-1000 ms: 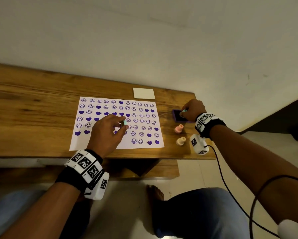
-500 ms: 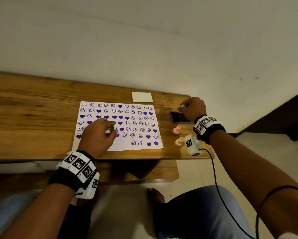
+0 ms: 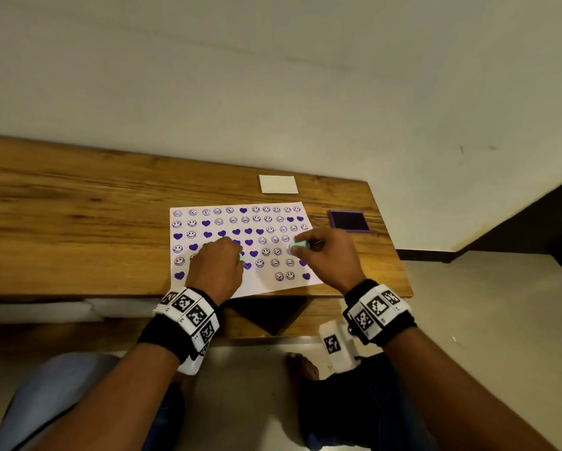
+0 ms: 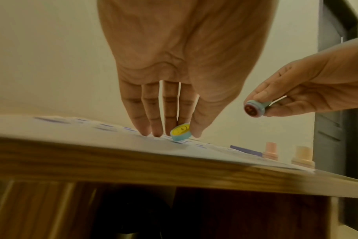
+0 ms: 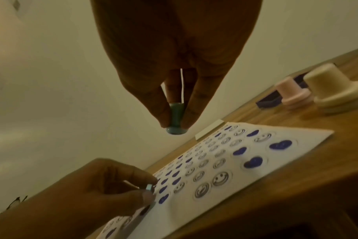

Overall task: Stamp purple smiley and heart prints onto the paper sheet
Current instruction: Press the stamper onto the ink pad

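A white paper sheet (image 3: 264,283) covered with rows of purple smileys and hearts lies on the wooden table (image 3: 77,222). My left hand (image 3: 238,257) rests fingertips-down on the sheet's lower middle. It pinches a small teal stamp with a yellow smiley top (image 4: 180,131), whose base touches the paper. My right hand (image 3: 297,247) hovers above the sheet's right part. It pinches a second teal stamp (image 5: 175,119) between thumb and fingers, its inked face (image 4: 253,110) clear of the paper. The purple ink pad (image 3: 349,221) sits open to the right of the sheet.
A pink stamp (image 5: 292,93) and a cream stamp (image 5: 333,90) stand upright beside the ink pad; my right wrist hides them in the head view. A small white card (image 3: 278,184) lies behind the sheet. The table's front edge runs just below the paper.
My right hand has left the ink pad and carried its teal stamp leftward over the sheet's right part. My left hand stays on the paper with its stamp, shifted slightly.
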{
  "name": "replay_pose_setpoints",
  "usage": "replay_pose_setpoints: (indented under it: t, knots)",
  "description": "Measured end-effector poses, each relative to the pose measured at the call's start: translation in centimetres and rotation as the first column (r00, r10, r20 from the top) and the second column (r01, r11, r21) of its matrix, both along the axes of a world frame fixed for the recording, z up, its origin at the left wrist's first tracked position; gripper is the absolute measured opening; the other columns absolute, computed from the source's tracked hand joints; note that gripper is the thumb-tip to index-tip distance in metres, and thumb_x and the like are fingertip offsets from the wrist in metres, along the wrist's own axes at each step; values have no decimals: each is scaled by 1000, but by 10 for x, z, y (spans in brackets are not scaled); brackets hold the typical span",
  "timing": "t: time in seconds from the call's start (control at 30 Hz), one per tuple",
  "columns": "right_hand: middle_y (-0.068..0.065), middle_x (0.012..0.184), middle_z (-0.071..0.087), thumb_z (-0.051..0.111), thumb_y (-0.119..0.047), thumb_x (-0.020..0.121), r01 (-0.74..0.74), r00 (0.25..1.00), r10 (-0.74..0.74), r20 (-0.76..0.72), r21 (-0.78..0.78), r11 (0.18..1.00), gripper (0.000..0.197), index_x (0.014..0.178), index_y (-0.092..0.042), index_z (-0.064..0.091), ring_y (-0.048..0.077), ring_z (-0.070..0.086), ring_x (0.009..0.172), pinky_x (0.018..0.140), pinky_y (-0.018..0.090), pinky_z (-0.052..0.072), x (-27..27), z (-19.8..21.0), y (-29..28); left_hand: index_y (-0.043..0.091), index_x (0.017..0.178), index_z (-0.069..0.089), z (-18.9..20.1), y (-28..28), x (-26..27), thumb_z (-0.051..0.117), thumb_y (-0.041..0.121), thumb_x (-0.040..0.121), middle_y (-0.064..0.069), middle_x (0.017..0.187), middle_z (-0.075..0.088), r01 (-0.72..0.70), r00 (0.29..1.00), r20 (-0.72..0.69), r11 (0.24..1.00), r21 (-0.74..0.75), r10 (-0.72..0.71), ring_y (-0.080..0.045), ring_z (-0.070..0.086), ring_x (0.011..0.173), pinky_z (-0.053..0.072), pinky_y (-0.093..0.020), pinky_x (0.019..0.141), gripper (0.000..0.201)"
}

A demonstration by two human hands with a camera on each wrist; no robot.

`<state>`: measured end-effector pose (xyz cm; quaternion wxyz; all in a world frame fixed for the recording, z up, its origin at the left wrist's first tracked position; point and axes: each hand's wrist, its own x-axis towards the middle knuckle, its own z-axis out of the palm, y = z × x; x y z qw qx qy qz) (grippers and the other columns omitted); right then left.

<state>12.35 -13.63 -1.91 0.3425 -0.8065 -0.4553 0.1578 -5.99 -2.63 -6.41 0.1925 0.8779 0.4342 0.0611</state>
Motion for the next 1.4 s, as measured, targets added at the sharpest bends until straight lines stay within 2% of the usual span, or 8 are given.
replay_pose_setpoints:
  t: [0.1, 0.2, 0.27, 0.53, 0.83, 1.17, 1.3, 1.4]
  knots:
    - [-3, 95, 74, 83, -24, 79, 10, 1000, -10, -24, -25, 1000, 30, 107, -17, 76, 0, 67, 78, 69, 10, 52, -10, -8, -2, 16, 117, 63, 3, -2, 2, 52, 30, 94, -3, 117, 60, -5, 1000, 9, 1000, 23, 5, -26, 57, 108, 50, -39, 82, 29]
    - [-1, 98, 74, 84, -25, 78, 3, 1000, -4, -12, -87, 996, 35, 111, -15, 75, 6, 69, 83, 77, 28, 60, -19, -14, -4, 18, 114, 65, 8, 4, 1, 52, 33, 93, -1, 112, 61, -17, 999, 39, 998, 63, 15, -24, 56, 105, 49, -37, 77, 29]
    - [-1, 99, 75, 82, -25, 80, -8, 1000, 8, -1, -127, 992, 31, 108, -14, 76, 7, 68, 86, 79, 31, 60, -25, -16, -6, 19, 117, 65, 11, 7, 0, 53, 33, 93, 0, 113, 62, -24, 998, 63, 998, 55, 20, -25, 56, 106, 49, -37, 78, 31]
    - [-3, 94, 74, 78, -33, 81, -21, 987, 60, 150, -249, 968, 19, 95, -21, 77, 14, 66, 89, 82, 32, 53, -48, -21, 7, 20, 119, 64, 13, 5, -1, 53, 36, 93, -1, 116, 58, 28, 999, 44, 999, 22, -29, -24, 52, 110, 49, -38, 83, 33]
    - [4, 105, 70, 71, -31, 89, -46, 966, 135, 220, -370, 928, 24, 105, -14, 74, 20, 60, 99, 79, 27, 42, -60, -29, 17, 20, 126, 60, 13, 5, 1, 52, 35, 95, -3, 122, 54, 92, 994, 64, 996, 22, -93, -23, 47, 115, 44, -35, 87, 36]
    - [10, 116, 67, 71, -28, 90, -35, 956, 155, 250, -425, 904, 32, 115, -10, 71, 26, 57, 110, 83, 28, 40, -66, -29, 25, 17, 123, 63, 9, 5, -1, 55, 33, 93, -7, 117, 56, 91, 992, 81, 995, 31, -93, -27, 49, 111, 44, -37, 84, 35]
    - [11, 112, 68, 69, -28, 91, -37, 952, 166, 259, -439, 898, 28, 111, -9, 71, 27, 59, 107, 77, 24, 34, -70, -25, 26, 15, 119, 65, 7, 6, -4, 57, 31, 91, -9, 113, 57, 101, 991, 87, 994, 37, -104, -30, 51, 108, 44, -40, 85, 34]
    - [11, 113, 67, 69, -28, 91, -34, 947, 169, 271, -441, 897, 28, 111, -9, 70, 27, 58, 108, 79, 26, 36, -74, -24, 24, 15, 118, 66, 7, 3, -7, 59, 31, 90, -9, 112, 58, 86, 991, 103, 996, 34, -89, -30, 52, 107, 45, -40, 85, 33]
